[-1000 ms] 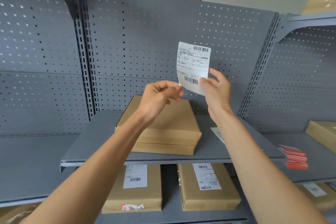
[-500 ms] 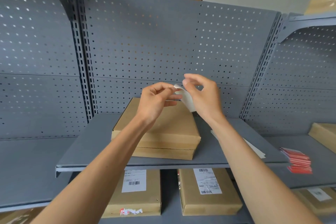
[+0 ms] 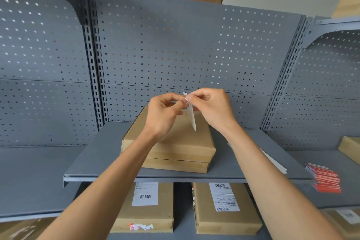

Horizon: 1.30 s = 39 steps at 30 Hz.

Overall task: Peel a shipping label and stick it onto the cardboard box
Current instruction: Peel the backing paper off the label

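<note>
Shipping label [image 3: 191, 118] held edge-on above cardboard box [image 3: 171, 138] on shelf [image 3: 93, 163] — top corner pinched between left hand [image 3: 165, 112] and right hand [image 3: 212, 107], both closed on it.

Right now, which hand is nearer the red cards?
Right. The right hand is above the box, on the red cards' side; the left hand is further away.

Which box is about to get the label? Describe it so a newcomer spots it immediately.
Find the grey middle shelf in front of the pegboard. Two flat cardboard boxes are stacked there; the target is the top box, directly below both hands pinching the label. Unlike the boxes on the shelf below, its top is bare.
</note>
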{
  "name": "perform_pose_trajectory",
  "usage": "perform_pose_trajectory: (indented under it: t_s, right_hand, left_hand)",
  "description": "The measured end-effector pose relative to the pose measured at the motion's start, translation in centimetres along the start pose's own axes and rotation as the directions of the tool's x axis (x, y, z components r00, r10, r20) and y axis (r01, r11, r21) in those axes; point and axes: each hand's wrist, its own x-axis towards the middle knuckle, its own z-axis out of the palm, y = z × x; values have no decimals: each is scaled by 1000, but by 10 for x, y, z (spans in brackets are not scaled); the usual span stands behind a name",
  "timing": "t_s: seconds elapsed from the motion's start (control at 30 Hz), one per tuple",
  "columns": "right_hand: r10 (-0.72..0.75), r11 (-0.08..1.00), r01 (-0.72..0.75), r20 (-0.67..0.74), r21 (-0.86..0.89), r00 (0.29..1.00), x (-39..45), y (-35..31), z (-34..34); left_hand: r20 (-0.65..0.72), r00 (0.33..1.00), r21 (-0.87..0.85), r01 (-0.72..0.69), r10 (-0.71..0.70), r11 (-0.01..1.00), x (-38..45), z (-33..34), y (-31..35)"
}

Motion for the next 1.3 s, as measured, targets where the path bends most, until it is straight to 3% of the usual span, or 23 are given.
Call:
perform_pose_trajectory:
  t_s: [0.17, 0.4, 0.57, 0.93, 1.1, 1.3]
  right_hand:
    - [14, 1000, -15, -50, -8, 999, 2, 5, 7]
    - [-87, 996, 85, -41, -40, 995, -6, 3, 19]
    - [-111, 993, 110, -24, -35, 993, -9, 5, 21]
    - [-103, 995, 100, -138, -31, 985, 0, 1, 22]
    - [-71, 997, 64, -193, -44, 979, 12, 6, 15]
    - [-90, 992, 68, -216, -110, 972, 22, 4, 12]
  left_hand:
    - [-24, 999, -3, 21, -21, 1000, -3, -3, 0]
    - [83, 958, -137, 282, -273, 949, -1, -7, 2]
    - [49, 968, -163, 251, -246, 954, 0, -8, -1]
    - [-26, 980, -161, 191, -197, 968, 2, -12, -3]
    - [-108, 980, 53, 172, -165, 984, 5, -24, -10]
    - [-161, 981, 324, 152, -104, 934, 8, -44, -12]
